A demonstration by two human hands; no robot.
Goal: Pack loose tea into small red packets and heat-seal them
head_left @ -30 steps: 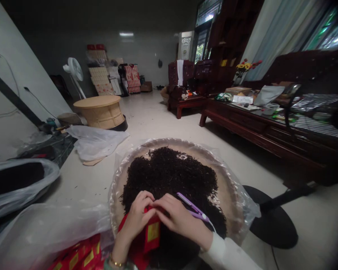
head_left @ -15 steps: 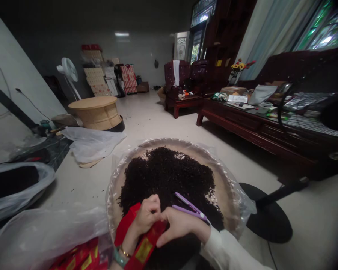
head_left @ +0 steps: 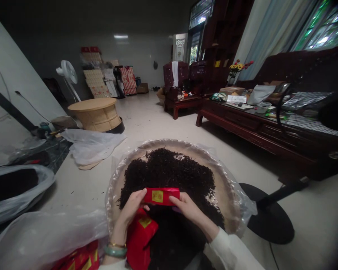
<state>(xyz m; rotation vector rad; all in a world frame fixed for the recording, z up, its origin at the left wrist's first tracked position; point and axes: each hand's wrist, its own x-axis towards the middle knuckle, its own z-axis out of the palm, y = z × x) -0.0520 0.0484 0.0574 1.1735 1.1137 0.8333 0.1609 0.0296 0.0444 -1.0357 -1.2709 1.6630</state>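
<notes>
A small red packet (head_left: 161, 196) with a yellow square label is held level between both hands above a heap of dark loose tea (head_left: 169, 180). My left hand (head_left: 131, 209) pinches its left end and my right hand (head_left: 187, 210) pinches its right end. A second, larger red packet (head_left: 139, 238) lies under my left wrist. The tea fills a round plastic-lined tray (head_left: 231, 183) in front of me. The purple clip seen earlier is hidden.
More red packets (head_left: 79, 258) lie in a clear bag at the lower left. A plastic bag of dark tea (head_left: 14, 187) sits on the left. A black fan base (head_left: 270, 221) stands right of the tray, with a dark wooden bench (head_left: 259, 131) beyond it.
The hands separated one red packet from the bunch and turned it level above the tea. The purple clip at my right hand has gone out of sight.
</notes>
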